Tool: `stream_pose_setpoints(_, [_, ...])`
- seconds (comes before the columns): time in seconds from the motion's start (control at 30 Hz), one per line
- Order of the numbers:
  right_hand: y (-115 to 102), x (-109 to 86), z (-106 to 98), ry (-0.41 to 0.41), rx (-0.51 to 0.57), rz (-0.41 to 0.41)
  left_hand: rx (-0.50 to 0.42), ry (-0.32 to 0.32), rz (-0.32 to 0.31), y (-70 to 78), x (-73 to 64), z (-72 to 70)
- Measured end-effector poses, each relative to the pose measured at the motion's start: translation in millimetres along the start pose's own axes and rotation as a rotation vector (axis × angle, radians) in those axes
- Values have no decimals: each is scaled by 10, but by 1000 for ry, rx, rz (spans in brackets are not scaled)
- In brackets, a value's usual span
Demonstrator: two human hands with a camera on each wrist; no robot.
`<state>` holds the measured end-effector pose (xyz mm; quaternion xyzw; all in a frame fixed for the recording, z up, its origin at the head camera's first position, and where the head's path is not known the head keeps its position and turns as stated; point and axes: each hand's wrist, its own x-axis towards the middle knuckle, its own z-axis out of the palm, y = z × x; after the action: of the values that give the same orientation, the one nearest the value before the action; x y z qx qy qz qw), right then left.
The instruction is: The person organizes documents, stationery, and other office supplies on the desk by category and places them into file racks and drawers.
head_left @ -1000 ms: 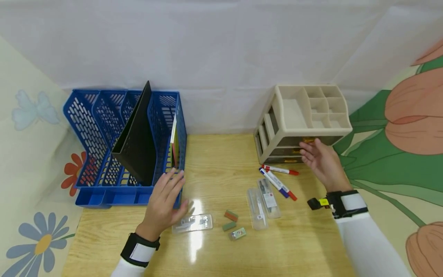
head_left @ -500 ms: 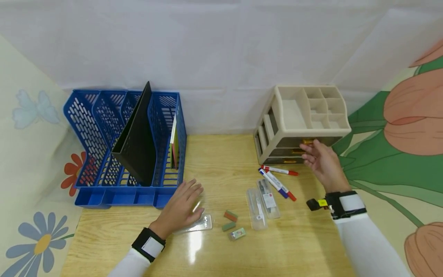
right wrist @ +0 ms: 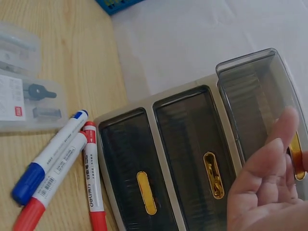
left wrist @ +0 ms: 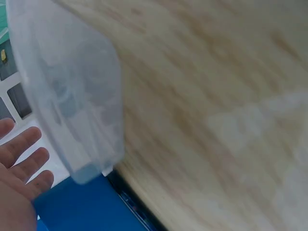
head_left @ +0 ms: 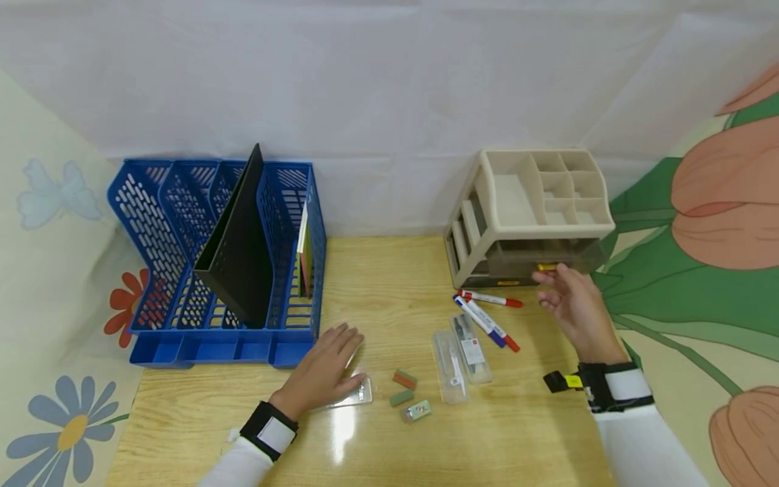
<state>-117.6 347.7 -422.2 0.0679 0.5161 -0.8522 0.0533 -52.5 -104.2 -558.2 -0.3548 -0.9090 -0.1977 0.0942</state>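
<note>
Left hand flat on a clear case, right hand at the top drawer, which stands pulled out.

Far left on the light wooden desk [head_left: 377,284] stands the blue perforated plastic file rack [head_left: 182,270] with a black divider panel [head_left: 240,250] leaning inside it. In front of it the left hand [head_left: 322,372] lies palm down, fingers straight and spread, on the flat clear plastic case [head_left: 356,393], gripping nothing. Moving right: three small erasers [head_left: 409,396], two more long clear cases [head_left: 462,355], then red- and blue-capped white markers [head_left: 487,318] lying loose beside the beige plastic drawer organiser [head_left: 529,210]. Its smoky translucent top drawer [right wrist: 262,106] juts out past the two below. At the drawer's gold handle sits the right hand [head_left: 575,304], fingers [right wrist: 281,130] loosely extended; whether they hook the handle I cannot tell.
</note>
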Motion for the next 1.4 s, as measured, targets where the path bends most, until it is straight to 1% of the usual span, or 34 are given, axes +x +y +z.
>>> stream_pose_setpoints(0.2, [41, -176, -2, -18, 53, -27, -46, -20, 6, 70, 33, 32])
stream_pose_setpoints(0.3, [63, -245, -1, -16, 67, -46, -53, -37, 3, 119, 57, 38])
stream_pose_setpoints(0.47, [95, -352, -12, -9, 110, -78, -37, -94, -10, 210, 101, 66])
stream_pose_setpoints(0.57, [110, -422, -25, -17, 116, -94, -35, -120, -17, 263, 136, 98])
stream_pose_setpoints(0.73, [145, -519, -30, -37, 108, -124, -36, -117, 4, 338, 205, 128])
stream_pose_setpoints(0.87, [177, -567, -40, -53, 131, -136, -32, -111, 29, 380, 254, 166])
stream_pose_setpoints(1.1, [208, -642, -55, -7, 56, -141, -33, -89, 48, 440, 324, 214])
stream_pose_setpoints(1.23, [266, -664, -81, -43, 25, -161, -27, -70, 64, 475, 373, 267])
stream_pose_setpoints(1.27, [292, -671, -84, -47, -2, -164, -29, -67, 68, 485, 387, 279])
stream_pose_setpoints(1.3, [324, -679, -86, -49, -51, -169, -32, -68, 72, 495, 398, 290])
stream_pose_setpoints(1.33, [360, -689, -83, -41, -115, -171, -40, -73, 73, 504, 406, 303])
stream_pose_setpoints(1.4, [447, -711, -61, -2, -281, -157, -60, -88, 71, 525, 419, 326])
